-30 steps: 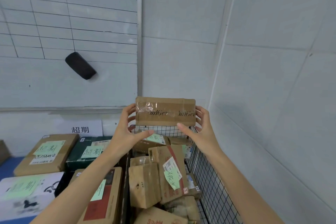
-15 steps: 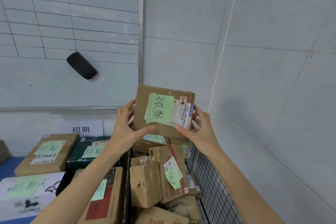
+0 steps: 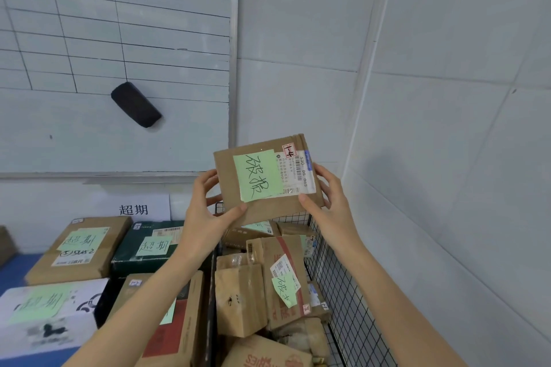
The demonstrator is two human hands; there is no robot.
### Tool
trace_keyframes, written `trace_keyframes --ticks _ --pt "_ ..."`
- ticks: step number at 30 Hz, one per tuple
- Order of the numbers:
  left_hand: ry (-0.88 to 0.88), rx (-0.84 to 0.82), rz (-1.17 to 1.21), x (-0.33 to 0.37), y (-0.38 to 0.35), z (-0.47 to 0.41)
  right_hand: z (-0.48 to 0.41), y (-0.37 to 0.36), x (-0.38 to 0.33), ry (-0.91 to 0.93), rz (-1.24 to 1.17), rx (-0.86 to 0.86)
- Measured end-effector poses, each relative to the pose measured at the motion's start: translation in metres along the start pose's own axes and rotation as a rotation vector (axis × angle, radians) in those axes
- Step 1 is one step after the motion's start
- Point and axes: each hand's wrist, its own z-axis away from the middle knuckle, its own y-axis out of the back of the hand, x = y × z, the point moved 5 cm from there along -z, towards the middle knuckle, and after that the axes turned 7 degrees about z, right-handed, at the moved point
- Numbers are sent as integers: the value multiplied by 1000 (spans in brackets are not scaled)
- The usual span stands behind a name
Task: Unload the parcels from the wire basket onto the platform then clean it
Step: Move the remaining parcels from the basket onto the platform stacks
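A flat brown cardboard parcel (image 3: 265, 208) with a green handwritten note and a white shipping label is held up above the black wire basket (image 3: 343, 295). My left hand (image 3: 205, 214) grips its lower left edge, thumb on the front. My right hand (image 3: 331, 205) grips its right edge, thumb on the label corner. The parcel's labelled face is turned toward me and tilted slightly. Several more brown parcels (image 3: 259, 286) fill the basket below. The blue platform (image 3: 15, 268) shows at the far left.
Several boxes with green notes lie left of the basket: a brown one (image 3: 80, 247), a dark green one (image 3: 149, 247), a white one (image 3: 44, 316). A whiteboard with a black eraser (image 3: 135, 104) hangs behind. White tiled wall stands close on the right.
The parcel has been turned from its taped edge to its labelled face, then tilted a little further. Both hands kept their hold and rose slightly.
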Motion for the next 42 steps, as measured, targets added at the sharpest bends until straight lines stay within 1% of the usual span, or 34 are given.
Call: trace_keyframes --ticks 4,8,13,18,22,26,30,34,36,38,42 --pt "16 -4 13 -3 -1 2 -3 -2 0 13 1 9" --pt "36 -23 13 -3 0 2 -5 -6 -1 4 -37 -19" --pt "-4 -56 9 0 2 5 -8 -3 -2 13 -32 -5" --pt "82 -8 18 -7 5 12 -11 2 -6 -8 -183 112" --pt "98 40 40 -9 7 18 -17 -3 -13 3 -280 145" --pt "104 58 39 -9 12 24 -18 -14 -13 -29 -368 162" --pt "92 142 27 -9 19 33 -18 -36 -18 -4 -366 86" --pt "121 242 46 -10 33 43 -14 -63 -25 78 -175 -39" --pt "123 293 47 -5 39 50 -9 -82 -26 84 -93 -142" --pt "120 337 21 0 48 58 -3 -100 -26 68 -70 -231" --pt "143 383 -82 3 76 81 8 -128 -36 113 -27 -331"
